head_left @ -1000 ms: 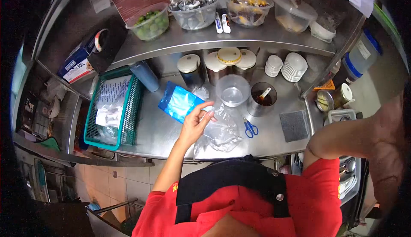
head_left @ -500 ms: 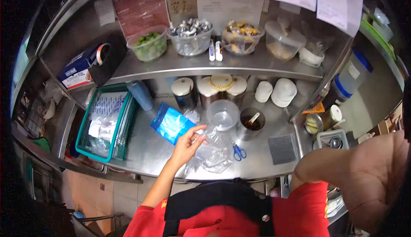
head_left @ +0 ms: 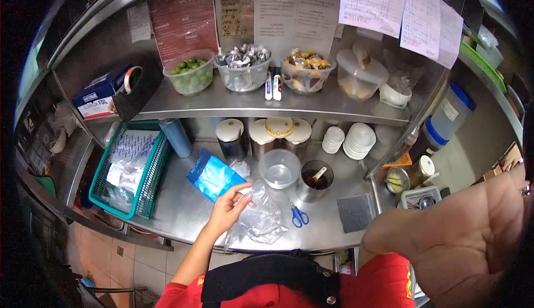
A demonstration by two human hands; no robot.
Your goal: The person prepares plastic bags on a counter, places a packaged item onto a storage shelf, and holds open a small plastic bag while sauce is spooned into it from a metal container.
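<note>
My left hand [head_left: 228, 208] hovers over the worktop with its thumb and index finger apart, and no object shows between them. Just beneath and beside it lies a crumpled clear plastic bag [head_left: 264, 219]. A blue packet [head_left: 214, 175] touches or nearly touches its far side; the overlap hides which. My right hand [head_left: 473, 236] is raised very close to the camera, palm and wrist large in view, its fingers beyond the frame. Blue-handled scissors [head_left: 300, 217] lie right of the bag. Behind them stand a clear plastic tub [head_left: 279, 169] and a metal pot [head_left: 317, 185] with a spoon in dark contents.
A green basket [head_left: 136, 197] of packets stands left, beside a blue roll [head_left: 176, 139]. Lidded canisters [head_left: 231, 133] and stacked white bowls [head_left: 360, 141] line the back. A grey cloth [head_left: 356, 214] lies right. The overhead shelf [head_left: 267, 108] carries several tubs and a foil box [head_left: 100, 98].
The view has shifted, so the shelf and worktop appear lower and slightly left. My left hand keeps nearly the same place by the bag and packet; my right hand stays raised near the camera.
</note>
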